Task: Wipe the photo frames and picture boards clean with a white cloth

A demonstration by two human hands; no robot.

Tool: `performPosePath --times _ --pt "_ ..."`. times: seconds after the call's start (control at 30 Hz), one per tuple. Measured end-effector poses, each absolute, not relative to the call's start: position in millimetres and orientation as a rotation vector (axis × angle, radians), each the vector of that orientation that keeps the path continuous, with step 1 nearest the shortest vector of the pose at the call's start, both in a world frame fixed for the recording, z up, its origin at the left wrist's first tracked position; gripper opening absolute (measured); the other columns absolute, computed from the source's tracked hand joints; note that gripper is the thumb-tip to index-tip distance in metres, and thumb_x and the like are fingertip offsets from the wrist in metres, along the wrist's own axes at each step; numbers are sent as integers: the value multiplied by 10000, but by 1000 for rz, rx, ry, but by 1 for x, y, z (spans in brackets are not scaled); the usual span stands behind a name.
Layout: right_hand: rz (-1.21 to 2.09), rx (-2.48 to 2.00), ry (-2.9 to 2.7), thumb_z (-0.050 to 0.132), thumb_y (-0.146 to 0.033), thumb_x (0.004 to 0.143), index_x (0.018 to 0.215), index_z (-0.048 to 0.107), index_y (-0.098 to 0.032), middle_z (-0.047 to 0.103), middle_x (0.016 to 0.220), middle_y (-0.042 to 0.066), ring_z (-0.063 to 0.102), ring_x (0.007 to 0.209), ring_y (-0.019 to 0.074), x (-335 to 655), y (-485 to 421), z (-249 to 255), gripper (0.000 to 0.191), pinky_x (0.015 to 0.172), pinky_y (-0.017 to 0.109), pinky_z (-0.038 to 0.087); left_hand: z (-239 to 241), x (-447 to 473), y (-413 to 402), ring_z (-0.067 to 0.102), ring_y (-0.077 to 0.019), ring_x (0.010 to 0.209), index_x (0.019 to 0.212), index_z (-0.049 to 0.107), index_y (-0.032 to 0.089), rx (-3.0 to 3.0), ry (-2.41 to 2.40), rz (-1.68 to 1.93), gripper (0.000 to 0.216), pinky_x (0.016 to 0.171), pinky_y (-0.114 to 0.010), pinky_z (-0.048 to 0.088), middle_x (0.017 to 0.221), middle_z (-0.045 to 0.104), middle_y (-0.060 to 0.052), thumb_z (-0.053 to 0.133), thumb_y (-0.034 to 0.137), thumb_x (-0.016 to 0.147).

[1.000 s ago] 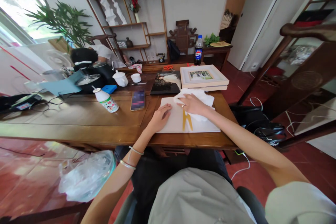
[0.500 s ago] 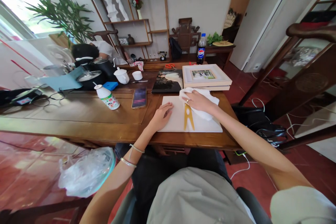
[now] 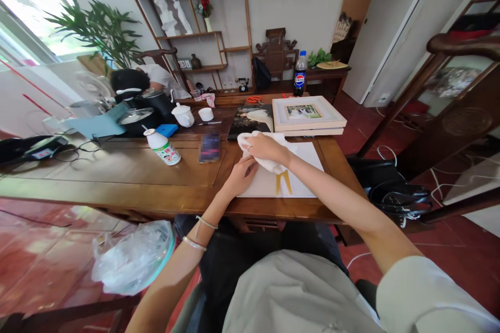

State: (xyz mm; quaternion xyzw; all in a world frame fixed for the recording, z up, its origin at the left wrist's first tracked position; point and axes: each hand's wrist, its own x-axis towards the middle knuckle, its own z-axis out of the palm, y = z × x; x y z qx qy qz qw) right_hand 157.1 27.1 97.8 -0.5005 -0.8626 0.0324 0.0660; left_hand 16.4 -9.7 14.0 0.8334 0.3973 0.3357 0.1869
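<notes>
A flat white panel (image 3: 310, 164) lies at the front edge of the wooden table, with a yellow A-shaped piece (image 3: 284, 183) on it, its upper part covered. My right hand (image 3: 269, 148) grips a folded white cloth (image 3: 275, 166) and presses it on the panel's far left part. Close beside the cloth, my left hand (image 3: 242, 174) rests on the panel's left edge, fingers loosely bent and holding nothing.
Behind the panel are a dark photo print (image 3: 250, 118), pale picture frames (image 3: 336, 118), orange-handled scissors (image 3: 253, 99) and a cola bottle (image 3: 299, 74). Leftward lie a phone (image 3: 209, 148), a white drink bottle (image 3: 162, 148) and a teapot (image 3: 183, 114). A person (image 3: 156, 77) sits behind.
My right hand has slid the cloth leftward across the panel, covering the top of the yellow piece. My left hand stays at the panel's left edge.
</notes>
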Motion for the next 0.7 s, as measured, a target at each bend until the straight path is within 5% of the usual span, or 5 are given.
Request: performPosePath --times 0.3,0.5,0.7 --pt "-142 -1534 -2486 402 -193 912 1250 556 -116 639 1093 172 492 1119 313 226 -24 66 379 916 386 386 5 14 -5 501 -251 1302 1218 605 144 2333 1128 931 351 1140 -465 321 1332 591 -147 429 258 937" --pt "-223 -1421 -2614 453 -184 878 1141 657 -148 614 1175 171 473 1143 335 195 -35 62 334 970 483 334 6 12 -7 377 -221 1394 1450 354 117 2234 1140 1042 517 1166 -381 277 1500 405 -147 313 347 989" --pt "-138 -1023 -2839 472 -131 847 1066 689 -133 625 1144 191 489 1150 325 184 -92 67 308 957 466 360 12 13 -13 315 -215 1425 1475 317 142 2153 1098 1061 550 1181 -349 243 1535 358 -97 270 416 1001"
